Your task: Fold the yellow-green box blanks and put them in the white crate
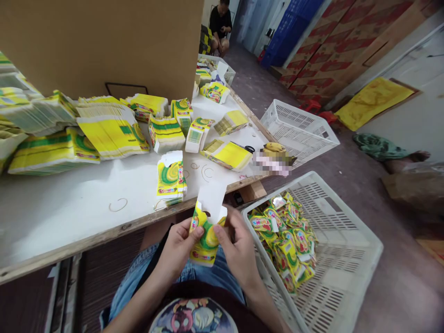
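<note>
A small yellow and green carton (207, 230) with its white top flaps open is held over my lap, just below the table's front edge. My left hand (177, 247) grips its left side, thumb on the printed face. My right hand (237, 245) pinches its right side near the flaps. Right beside my right hand stands a white plastic basket (350, 240) holding several folded cartons (287, 233) of the same print. A short stack of flat cartons (170, 178) lies on the white table (69, 208) just beyond my hands.
Big stacks of flat cartons (104, 132) cover the table's left and back, before a brown cardboard sheet (97, 41). Rubber bands (118, 205) lie on the table. A second white basket (300, 129) stands past the table's right edge. A seated person (220, 25) is far back.
</note>
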`<action>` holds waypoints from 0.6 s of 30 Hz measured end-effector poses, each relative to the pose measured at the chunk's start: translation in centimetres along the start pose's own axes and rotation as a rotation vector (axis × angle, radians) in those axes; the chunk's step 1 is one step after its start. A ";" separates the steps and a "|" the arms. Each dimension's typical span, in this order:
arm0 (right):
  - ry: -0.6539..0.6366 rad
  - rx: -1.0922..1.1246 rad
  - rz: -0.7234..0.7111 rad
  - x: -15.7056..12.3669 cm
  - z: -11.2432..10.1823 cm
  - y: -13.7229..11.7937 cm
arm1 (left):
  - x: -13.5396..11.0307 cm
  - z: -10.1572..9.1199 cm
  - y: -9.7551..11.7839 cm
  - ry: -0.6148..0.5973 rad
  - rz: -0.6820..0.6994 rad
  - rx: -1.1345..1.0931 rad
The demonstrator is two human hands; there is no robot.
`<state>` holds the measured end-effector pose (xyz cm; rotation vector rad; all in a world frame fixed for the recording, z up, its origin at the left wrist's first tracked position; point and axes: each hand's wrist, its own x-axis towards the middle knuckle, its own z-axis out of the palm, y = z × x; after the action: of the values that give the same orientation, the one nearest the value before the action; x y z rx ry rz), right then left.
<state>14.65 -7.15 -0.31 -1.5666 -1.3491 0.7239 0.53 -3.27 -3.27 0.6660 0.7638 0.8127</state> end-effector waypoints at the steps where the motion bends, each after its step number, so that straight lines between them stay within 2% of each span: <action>1: -0.027 -0.027 0.035 0.0 0.0 0.3 | 0.0 0.0 -0.1 0.031 0.010 0.042; 4: -0.021 -0.064 0.129 -0.1 -0.1 1.2 | 0.0 0.0 -0.2 0.055 0.065 0.228; 6: -0.007 0.038 0.162 -0.1 -0.2 1.5 | -0.2 0.1 0.0 0.050 0.120 0.297; 10: -0.051 0.305 0.088 -0.1 -1.0 1.8 | -0.7 0.0 1.0 -0.070 0.168 0.239; 12: -0.139 0.358 0.065 -0.1 -1.6 1.8 | -0.8 -0.2 1.4 -0.154 0.136 0.201; 15: -0.251 0.384 0.103 0.0 -2.8 1.7 | -1.0 -0.6 1.6 -0.233 0.061 0.137; 18: -0.328 0.309 0.126 0.2 -3.7 1.5 | -1.1 -0.5 1.3 -0.278 -0.020 0.111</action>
<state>18.56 -7.89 -0.10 -1.3316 -1.3003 1.2486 -0.86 -3.39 -2.24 0.8499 0.5640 0.6456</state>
